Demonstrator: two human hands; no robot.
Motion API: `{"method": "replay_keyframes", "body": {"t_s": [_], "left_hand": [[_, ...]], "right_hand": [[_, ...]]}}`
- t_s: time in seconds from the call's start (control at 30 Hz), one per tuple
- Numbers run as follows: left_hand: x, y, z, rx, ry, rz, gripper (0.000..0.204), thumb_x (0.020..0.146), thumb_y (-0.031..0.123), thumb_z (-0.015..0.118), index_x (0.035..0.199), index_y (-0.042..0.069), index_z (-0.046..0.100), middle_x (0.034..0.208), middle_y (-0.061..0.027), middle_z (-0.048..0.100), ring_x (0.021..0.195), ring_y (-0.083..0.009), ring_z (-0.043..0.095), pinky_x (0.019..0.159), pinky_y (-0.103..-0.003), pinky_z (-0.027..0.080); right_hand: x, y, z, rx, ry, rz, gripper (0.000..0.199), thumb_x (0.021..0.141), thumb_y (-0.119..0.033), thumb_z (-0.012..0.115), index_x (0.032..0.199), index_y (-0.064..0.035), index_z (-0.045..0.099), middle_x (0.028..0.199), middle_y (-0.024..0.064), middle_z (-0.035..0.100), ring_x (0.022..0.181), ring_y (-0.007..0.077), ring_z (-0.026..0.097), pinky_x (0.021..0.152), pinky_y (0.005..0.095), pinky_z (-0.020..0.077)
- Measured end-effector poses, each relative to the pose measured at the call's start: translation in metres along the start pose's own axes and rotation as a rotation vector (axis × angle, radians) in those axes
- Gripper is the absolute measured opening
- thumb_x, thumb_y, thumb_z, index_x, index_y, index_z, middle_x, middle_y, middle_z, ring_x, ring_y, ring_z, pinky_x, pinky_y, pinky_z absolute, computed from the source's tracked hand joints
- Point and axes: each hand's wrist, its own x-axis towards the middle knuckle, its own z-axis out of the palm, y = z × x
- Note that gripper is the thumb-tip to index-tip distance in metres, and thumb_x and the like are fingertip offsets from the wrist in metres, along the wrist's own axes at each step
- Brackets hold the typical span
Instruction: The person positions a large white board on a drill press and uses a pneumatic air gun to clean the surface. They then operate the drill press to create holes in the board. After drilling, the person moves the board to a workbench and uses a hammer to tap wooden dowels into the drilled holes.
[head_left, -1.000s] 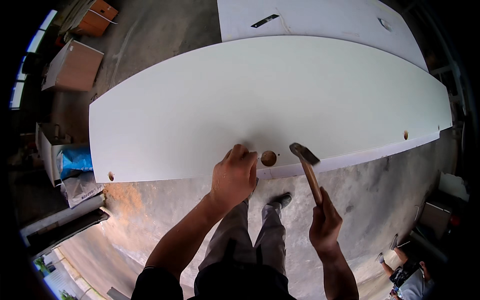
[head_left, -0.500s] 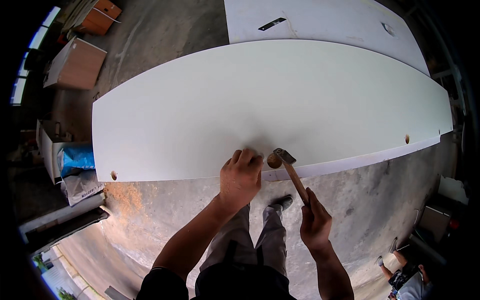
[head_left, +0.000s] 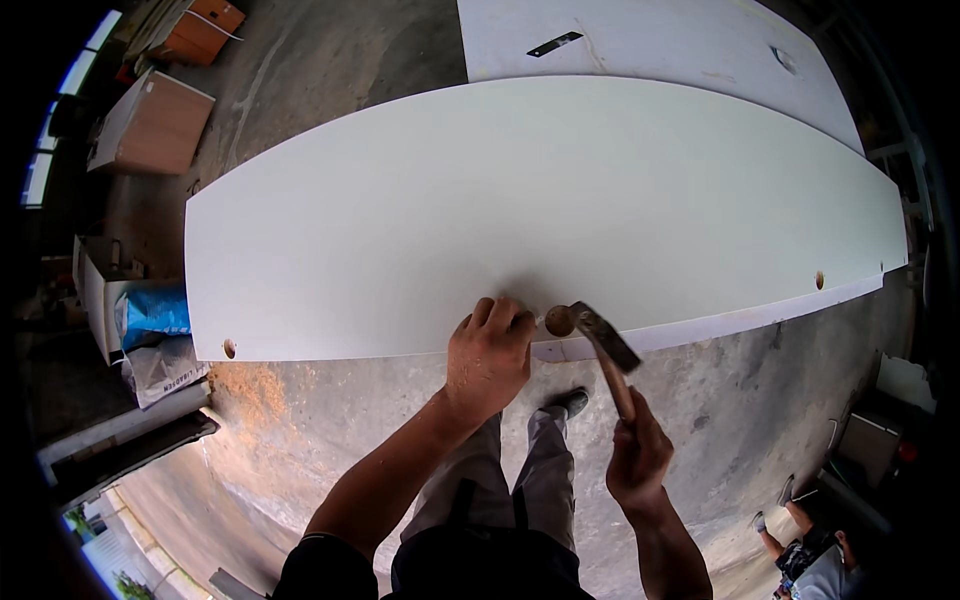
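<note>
Hammer (head_left: 600, 345) has dropped beside hole (head_left: 559, 321), left hand (head_left: 487, 355) adjacent.

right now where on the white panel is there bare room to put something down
Most of the white panel is bare: the whole stretch from the left corner hole to the right edge hole, back to the second board. It is crowded only at the near edge's middle, where the left hand rests beside the round hole and the right hand holds the hammer.

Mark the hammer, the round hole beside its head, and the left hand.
hammer (head_left: 606, 342): head view, on the metal head.
round hole (head_left: 559, 321): head view, its centre.
left hand (head_left: 487, 358): head view, back of the hand.
</note>
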Motion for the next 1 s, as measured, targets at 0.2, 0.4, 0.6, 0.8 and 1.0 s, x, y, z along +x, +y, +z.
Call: {"method": "replay_keyframes", "body": {"t_s": [0.2,0.4,0.6,0.8,1.0], "left_hand": [[-0.002,-0.006,0.000,-0.032,0.014,0.002,0.011,0.071,-0.002,0.067,0.078,0.006,0.062,0.084,-0.0054,0.052,0.076,-0.0250,0.055,0.059,-0.036,0.049],[-0.011,-0.010,-0.025,-0.049,-0.012,-0.067,0.014,0.073,-0.001,0.069,0.083,0.007,0.063,0.086,-0.0066,0.055,0.075,-0.0258,0.057,0.059,-0.036,0.050],[-0.046,-0.028,-0.055,-0.294,-0.058,-0.251,0.018,0.079,-0.002,0.067,0.095,0.005,0.064,0.091,-0.0116,0.058,0.075,-0.0287,0.061,0.061,-0.037,0.050],[-0.108,-0.084,-0.102,-0.286,0.019,-0.294,0.013,0.081,-0.001,0.066,0.095,0.000,0.064,0.090,-0.0142,0.060,0.073,-0.0310,0.063,0.062,-0.037,0.051],[-0.191,-0.171,-0.208,0.012,0.233,-0.425,0.009,0.076,0.003,0.073,0.083,0.004,0.067,0.084,-0.0116,0.060,0.068,-0.0287,0.062,0.058,-0.036,0.051]], "right_hand": [[0.017,-0.005,-0.010,-0.177,-0.103,0.023,0.044,0.083,0.002,0.059,0.126,-0.0014,0.056,0.087,0.0187,0.066,0.071,0.0343,0.066,0.060,0.0367,0.0530],[0.004,0.014,0.007,-0.233,-0.185,0.024,0.043,0.083,0.004,0.058,0.126,0.0027,0.054,0.085,0.0202,0.065,0.067,0.0341,0.065,0.057,0.0365,0.0514],[-0.004,0.007,0.014,-0.250,-0.193,0.084,0.041,0.084,0.002,0.058,0.125,0.0009,0.056,0.096,0.0206,0.067,0.083,0.0364,0.066,0.070,0.0378,0.0538],[-0.025,-0.010,0.039,-0.339,-0.127,0.010,0.040,0.086,0.004,0.053,0.126,0.0070,0.053,0.109,0.0239,0.065,0.093,0.0350,0.068,0.078,0.0372,0.0539],[-0.056,-0.056,0.122,-0.087,-0.183,0.241,0.038,0.092,-0.008,0.047,0.126,0.0075,0.053,0.107,0.0247,0.066,0.088,0.0310,0.068,0.076,0.0330,0.0517]]}}
